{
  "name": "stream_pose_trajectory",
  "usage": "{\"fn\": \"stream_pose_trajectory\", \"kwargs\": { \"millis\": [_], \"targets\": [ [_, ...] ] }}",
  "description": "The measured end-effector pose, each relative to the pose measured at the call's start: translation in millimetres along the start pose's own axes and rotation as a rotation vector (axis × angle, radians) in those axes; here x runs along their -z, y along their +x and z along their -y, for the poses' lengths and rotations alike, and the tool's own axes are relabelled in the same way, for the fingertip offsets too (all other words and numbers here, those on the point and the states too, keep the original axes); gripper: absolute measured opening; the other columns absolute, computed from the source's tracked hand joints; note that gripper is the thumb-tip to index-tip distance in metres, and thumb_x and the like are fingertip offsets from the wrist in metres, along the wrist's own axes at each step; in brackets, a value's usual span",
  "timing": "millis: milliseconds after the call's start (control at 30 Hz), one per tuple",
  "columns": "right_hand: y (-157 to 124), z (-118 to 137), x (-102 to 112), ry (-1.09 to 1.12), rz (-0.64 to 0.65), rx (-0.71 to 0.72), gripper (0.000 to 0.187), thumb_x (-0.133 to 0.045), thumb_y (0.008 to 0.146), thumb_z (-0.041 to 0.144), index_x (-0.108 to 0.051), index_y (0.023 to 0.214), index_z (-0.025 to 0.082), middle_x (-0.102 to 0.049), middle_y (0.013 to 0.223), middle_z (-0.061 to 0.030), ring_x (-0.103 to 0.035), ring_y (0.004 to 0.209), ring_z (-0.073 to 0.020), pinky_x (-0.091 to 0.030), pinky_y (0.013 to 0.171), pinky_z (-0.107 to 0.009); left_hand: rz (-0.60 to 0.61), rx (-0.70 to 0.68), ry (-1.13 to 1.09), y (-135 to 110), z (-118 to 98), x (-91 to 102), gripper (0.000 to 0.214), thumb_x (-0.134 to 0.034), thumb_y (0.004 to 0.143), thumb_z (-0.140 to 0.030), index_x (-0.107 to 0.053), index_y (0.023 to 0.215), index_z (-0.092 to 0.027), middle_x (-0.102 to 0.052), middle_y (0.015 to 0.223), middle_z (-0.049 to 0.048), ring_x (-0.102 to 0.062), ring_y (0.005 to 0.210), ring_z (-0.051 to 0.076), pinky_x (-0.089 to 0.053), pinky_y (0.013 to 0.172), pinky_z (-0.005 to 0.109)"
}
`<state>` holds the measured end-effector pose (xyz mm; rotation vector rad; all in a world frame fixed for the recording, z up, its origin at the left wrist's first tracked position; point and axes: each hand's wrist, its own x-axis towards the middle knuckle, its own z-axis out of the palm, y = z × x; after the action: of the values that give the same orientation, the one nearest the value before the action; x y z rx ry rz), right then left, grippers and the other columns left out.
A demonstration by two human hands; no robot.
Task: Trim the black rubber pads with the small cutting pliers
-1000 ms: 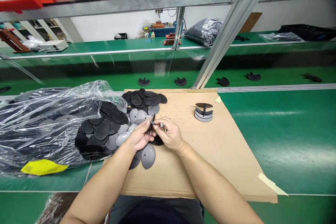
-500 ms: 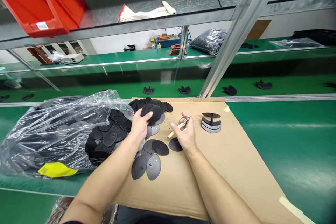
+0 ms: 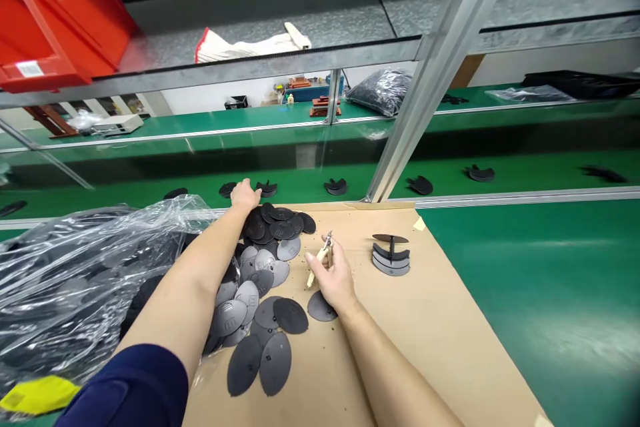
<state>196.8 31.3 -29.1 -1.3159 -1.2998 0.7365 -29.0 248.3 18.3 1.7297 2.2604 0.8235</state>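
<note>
The left forearm (image 3: 195, 273) hides part of the plastic bag (image 3: 75, 293), which the left edge cuts off, like the red bin (image 3: 83, 20). A dark piece (image 3: 603, 174) at far right is blurred. Whether the left hand (image 3: 245, 195) touches the nearby black part (image 3: 267, 189) is unclear.

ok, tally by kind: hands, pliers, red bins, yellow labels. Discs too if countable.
Hands: 2, the left hand and the right hand
Pliers: 1
Red bin: 1
Yellow label: 1
Total: 5
Discs overlap and run under plastic, so no reliable count; left out.
</note>
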Motion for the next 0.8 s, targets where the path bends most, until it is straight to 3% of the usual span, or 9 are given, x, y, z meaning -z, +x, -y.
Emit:
{"fn": "stream_pose_trajectory", "kwargs": {
  "millis": [100,200,367,500,600,667,800],
  "targets": [
    [-1.0,-0.5,-1.1,-0.073,0.024,0.050,0.060,-0.065,0.078,0.045,-0.049,0.128,0.016,-0.054,0.093,-0.0061,-0.055,0.074,-0.0176,-0.053,0.070,-0.034,0.057,0.097,0.017,8.7,-9.5,-19.3,0.056,-0.069,0.074,-0.039,-0.051,0.117,-0.008,-0.060,0.112,0.0283,-0.054,0.115,0.041,-0.038,0.094,0.051],
    [-3.3,0.9,-0.7,-0.123,0.042,0.087,0.062,-0.066,0.078,0.040,-0.047,0.132,0.017,-0.056,0.098,-0.0082,-0.058,0.079,-0.0192,-0.054,0.074,-0.035,0.055,0.163,0.013,12.4,-15.6,-28.7,0.059,-0.070,0.073,-0.040,-0.049,0.117,-0.007,-0.061,0.111,0.0307,-0.054,0.114,0.042,-0.037,0.093,0.054],
    [-3.8,2.2,2.4,-0.153,0.049,0.123,0.061,-0.066,0.078,0.038,-0.048,0.133,0.017,-0.059,0.101,-0.0100,-0.060,0.083,-0.0212,-0.055,0.077,-0.036,-0.022,0.102,-0.099,11.5,-21.4,-28.1,0.046,-0.068,0.076,-0.025,-0.053,0.117,-0.012,-0.065,0.109,0.0195,-0.057,0.112,0.031,-0.040,0.096,0.043],
    [-0.8,-3.2,4.6,-0.170,0.019,0.161,0.052,-0.057,0.086,0.038,-0.050,0.132,0.017,-0.061,0.116,-0.0141,-0.059,0.105,-0.0269,-0.049,0.093,-0.044,-0.107,0.005,-0.236,2.8,-32.3,-14.9,0.027,-0.058,0.083,-0.026,-0.062,0.107,-0.015,-0.065,0.108,0.0117,-0.060,0.104,0.021,-0.042,0.096,0.033],
    [0.8,-6.7,5.9,-0.153,-0.018,0.177,0.047,-0.048,0.091,0.036,-0.049,0.134,0.017,-0.055,0.130,-0.0146,-0.049,0.124,-0.0279,-0.038,0.106,-0.049,-0.148,-0.053,-0.362,-19.3,-40.7,3.7,0.028,-0.051,0.088,-0.031,-0.061,0.110,-0.017,-0.065,0.105,0.0071,-0.062,0.097,0.017,-0.047,0.088,0.028],
    [0.8,-6.8,6.8,-0.115,-0.022,0.185,0.047,-0.042,0.094,0.036,-0.046,0.136,0.016,-0.054,0.133,-0.0142,-0.047,0.127,-0.0266,-0.035,0.109,-0.049,-0.116,-0.077,-0.598,-45.5,-43.4,19.6,0.027,-0.049,0.088,-0.031,-0.058,0.110,-0.018,-0.065,0.101,0.0058,-0.063,0.090,0.016,-0.051,0.078,0.027],
    [-3.1,-0.3,8.3,-0.045,-0.003,0.241,0.043,-0.039,0.096,0.035,-0.048,0.135,0.018,-0.059,0.125,-0.0124,-0.053,0.119,-0.0243,-0.038,0.107,-0.047,0.146,-0.012,-1.163,-119.4,-36.1,55.1,0.025,-0.059,0.082,-0.031,-0.056,0.104,-0.020,-0.064,0.088,0.0026,-0.063,0.075,0.015,-0.052,0.063,0.026]
  ]
}}
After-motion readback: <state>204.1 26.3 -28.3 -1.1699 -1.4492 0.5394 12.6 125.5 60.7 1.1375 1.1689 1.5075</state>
